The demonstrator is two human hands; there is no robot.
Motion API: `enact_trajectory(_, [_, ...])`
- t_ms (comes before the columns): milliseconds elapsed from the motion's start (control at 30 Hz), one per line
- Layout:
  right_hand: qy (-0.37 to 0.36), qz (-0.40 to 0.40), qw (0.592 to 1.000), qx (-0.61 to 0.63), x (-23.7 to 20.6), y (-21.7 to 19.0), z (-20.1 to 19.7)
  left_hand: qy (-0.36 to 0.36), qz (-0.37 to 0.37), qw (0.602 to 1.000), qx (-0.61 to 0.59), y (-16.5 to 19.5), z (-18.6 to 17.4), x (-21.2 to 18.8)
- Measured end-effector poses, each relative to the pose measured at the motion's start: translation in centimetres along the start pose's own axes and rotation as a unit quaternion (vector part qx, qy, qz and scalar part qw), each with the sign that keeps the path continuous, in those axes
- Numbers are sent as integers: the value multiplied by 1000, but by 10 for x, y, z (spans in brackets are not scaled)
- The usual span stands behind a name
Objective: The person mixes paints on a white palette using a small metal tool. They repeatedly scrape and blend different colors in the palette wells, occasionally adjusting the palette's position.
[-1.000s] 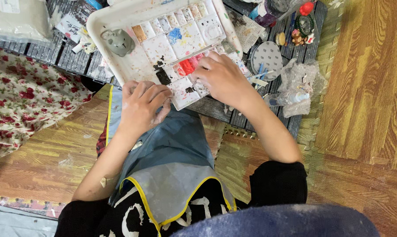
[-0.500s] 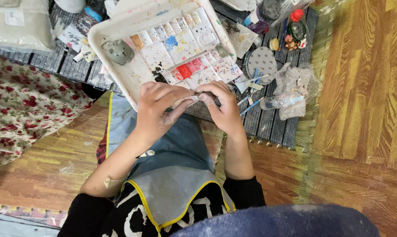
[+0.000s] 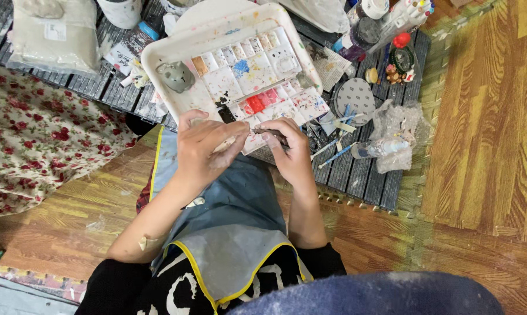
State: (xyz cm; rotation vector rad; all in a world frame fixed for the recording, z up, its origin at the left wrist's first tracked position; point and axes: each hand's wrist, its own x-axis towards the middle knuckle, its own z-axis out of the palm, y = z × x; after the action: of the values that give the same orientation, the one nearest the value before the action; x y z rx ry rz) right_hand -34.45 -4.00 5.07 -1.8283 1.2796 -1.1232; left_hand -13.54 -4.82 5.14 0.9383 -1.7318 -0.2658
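White plastic rims the tray (image 3: 158,55) just ahead of my hands, and inside it lies a paint palette (image 3: 257,76) with many small wells, some stained red, blue and ochre, beside a grey clay lump (image 3: 176,76). My left hand (image 3: 202,149) is curled shut around something small that its own fingers hide, so I cannot tell what it is. My right hand (image 3: 289,151) pinches a thin dark tool (image 3: 269,135) between thumb and fingertips, its tip pointing toward the left hand. Both hands meet over the near edge of the tray, above my grey apron (image 3: 234,204) with its yellow trim.

To the right on the dark slatted surface (image 3: 362,175) lie blue-handled brushes (image 3: 333,153), a round perforated disc (image 3: 355,96) and a crumpled clear plastic bag (image 3: 397,131). Bottles and jars (image 3: 365,29) crowd the far right corner. A floral cloth (image 3: 36,140) spreads at my left, with a pale bag (image 3: 53,35) beyond it. Wooden floor (image 3: 491,128) runs along the right side.
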Motion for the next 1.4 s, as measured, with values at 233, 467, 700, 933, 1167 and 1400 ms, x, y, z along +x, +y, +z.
enact_trajectory(233, [-31,3,1000,0,-3,1,0,34,-20,998,-38,-1,4,-9])
enact_trajectory(467, [-33,-17,999,-11,-4,8,7,16,-156,976,-150,-14,9,-27])
enact_trajectory(700, [-17,-6,1000,23,-8,20,11,63,-163,981,-79,-26,-10,-37])
enact_trajectory(933, [-14,81,993,81,-14,28,16,-24,-137,989,-56,-25,-30,-49])
enact_trajectory(1167, [-5,38,999,5,-9,24,20,-71,-118,990,-36,-19,-24,-32])
enact_trajectory(1400, [18,-18,1000,8,-9,22,29,-13,-73,997,-16,-10,-14,-13])
